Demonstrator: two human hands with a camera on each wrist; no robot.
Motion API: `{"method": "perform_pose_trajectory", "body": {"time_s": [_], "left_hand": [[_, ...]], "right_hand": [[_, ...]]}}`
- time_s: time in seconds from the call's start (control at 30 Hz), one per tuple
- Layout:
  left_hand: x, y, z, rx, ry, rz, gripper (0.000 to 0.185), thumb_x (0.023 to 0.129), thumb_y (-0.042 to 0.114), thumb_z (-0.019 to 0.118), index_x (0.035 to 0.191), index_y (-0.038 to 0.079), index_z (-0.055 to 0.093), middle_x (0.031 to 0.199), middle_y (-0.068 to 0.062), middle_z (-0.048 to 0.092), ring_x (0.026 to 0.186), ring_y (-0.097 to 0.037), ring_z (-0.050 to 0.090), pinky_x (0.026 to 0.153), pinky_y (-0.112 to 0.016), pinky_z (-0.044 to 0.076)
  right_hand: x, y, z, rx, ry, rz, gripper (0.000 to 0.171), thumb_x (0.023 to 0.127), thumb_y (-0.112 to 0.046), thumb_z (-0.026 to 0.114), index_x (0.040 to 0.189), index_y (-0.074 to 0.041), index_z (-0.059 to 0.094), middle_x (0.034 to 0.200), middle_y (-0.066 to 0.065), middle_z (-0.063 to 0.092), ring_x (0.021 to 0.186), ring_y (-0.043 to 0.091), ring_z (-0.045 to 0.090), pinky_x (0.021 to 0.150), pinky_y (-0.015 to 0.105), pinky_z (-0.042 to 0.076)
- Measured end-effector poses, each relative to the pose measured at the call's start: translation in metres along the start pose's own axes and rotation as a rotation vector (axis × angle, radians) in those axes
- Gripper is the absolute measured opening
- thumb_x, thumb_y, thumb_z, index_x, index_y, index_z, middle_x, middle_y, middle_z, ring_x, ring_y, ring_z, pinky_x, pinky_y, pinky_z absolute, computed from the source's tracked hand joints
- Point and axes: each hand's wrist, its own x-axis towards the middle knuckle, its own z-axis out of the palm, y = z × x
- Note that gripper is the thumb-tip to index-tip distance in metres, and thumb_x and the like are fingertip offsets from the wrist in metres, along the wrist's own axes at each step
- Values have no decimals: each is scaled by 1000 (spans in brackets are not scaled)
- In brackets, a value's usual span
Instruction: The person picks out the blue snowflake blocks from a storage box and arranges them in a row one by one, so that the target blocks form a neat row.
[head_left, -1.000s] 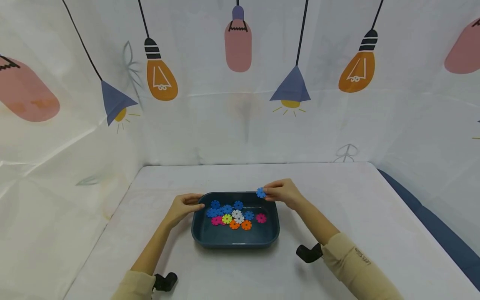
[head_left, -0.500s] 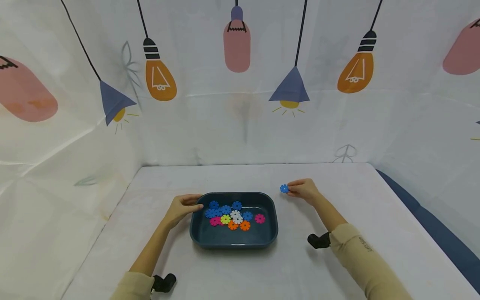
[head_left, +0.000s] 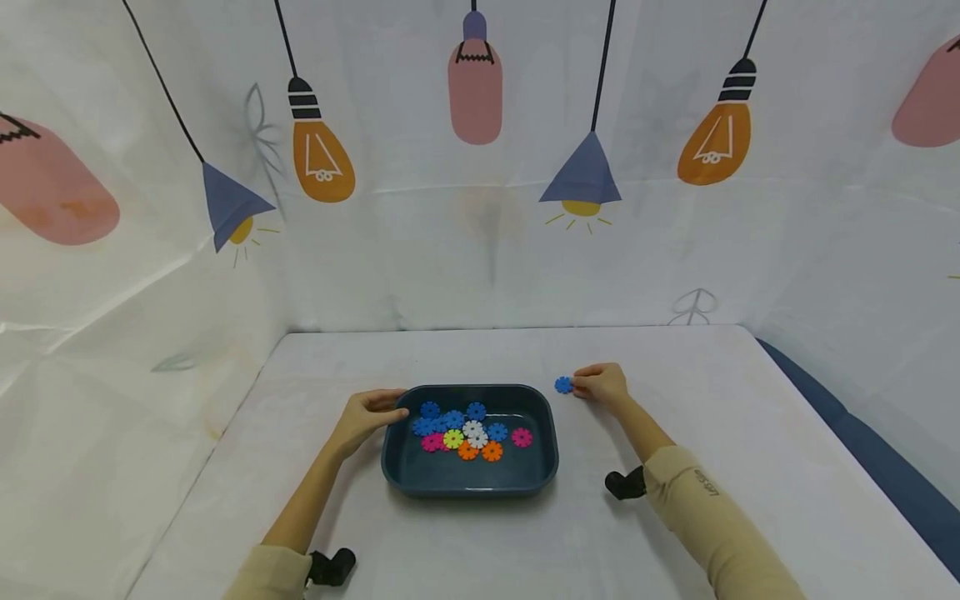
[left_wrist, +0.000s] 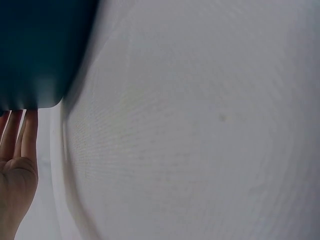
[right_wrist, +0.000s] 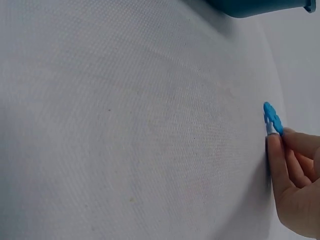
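Observation:
In the head view my left hand grips the left rim of a dark teal tray, its thumb over the edge. The left wrist view shows fingers against the tray's outer wall. To the right of the tray, my right hand pinches a blue notched plastic disc between thumb and fingers. Close over the white cloth, that disc is tilted on edge in the right wrist view. Inside the tray lie several similar discs: blue, white, yellow, orange and pink.
A white cloth-covered table carries the tray. Behind it hangs a white fabric wall printed with lamps and bulbs. Black wrist-worn devices stick out at the left sleeve and the right sleeve.
My right hand has carried the blue disc from over the tray's back right corner out to the right, then lowered it toward the cloth. The left hand and tray have stayed in place.

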Motion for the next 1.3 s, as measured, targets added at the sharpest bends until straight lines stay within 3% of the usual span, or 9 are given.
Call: {"method": "perform_pose_trajectory", "body": {"time_s": [0.27,0.43,0.67,0.87,1.1,1.3], "left_hand": [[-1,-1,-1,-1,-2,7,46,81,16,74,121,-3,61,117,-21,63,108,-31,61,89,-34,51],[0,-1,0,4,0,13,45,81,17,74,120,-3,62,116,-21,63,107,-30,61,89,-34,51],[0,-1,0,-3,14,1,45,81,17,74,120,-2,62,116,-19,64,107,-28,62,91,-36,50],[0,-2,1,-4,5,2,45,81,16,74,120,-4,61,117,-20,64,106,-24,63,90,-33,50],[0,-1,2,-11,-1,12,45,81,15,74,120,-4,61,116,-21,64,106,-25,63,90,-32,50],[-1,-1,2,-19,1,3,44,82,15,74,119,-3,62,117,-19,64,106,-25,63,92,-38,49]], "right_hand": [[-4,-5,-3,-60,6,-28,32,86,0,65,109,21,56,78,6,68,63,7,64,64,24,56],[-15,-23,5,-45,-66,-107,34,87,-4,66,110,19,57,82,5,68,68,7,65,68,25,56],[-39,-56,40,47,-208,-195,32,87,-4,66,109,18,57,85,8,69,72,12,67,69,26,56],[-56,-61,80,64,-289,-142,31,84,-1,68,107,17,60,87,15,69,71,15,67,69,29,57],[-61,-40,120,-70,-193,-11,24,79,-3,73,97,12,67,84,17,70,69,21,68,68,33,57],[-61,-28,137,-216,-97,34,26,76,-5,76,95,11,69,86,21,70,69,20,69,63,29,57]]}}
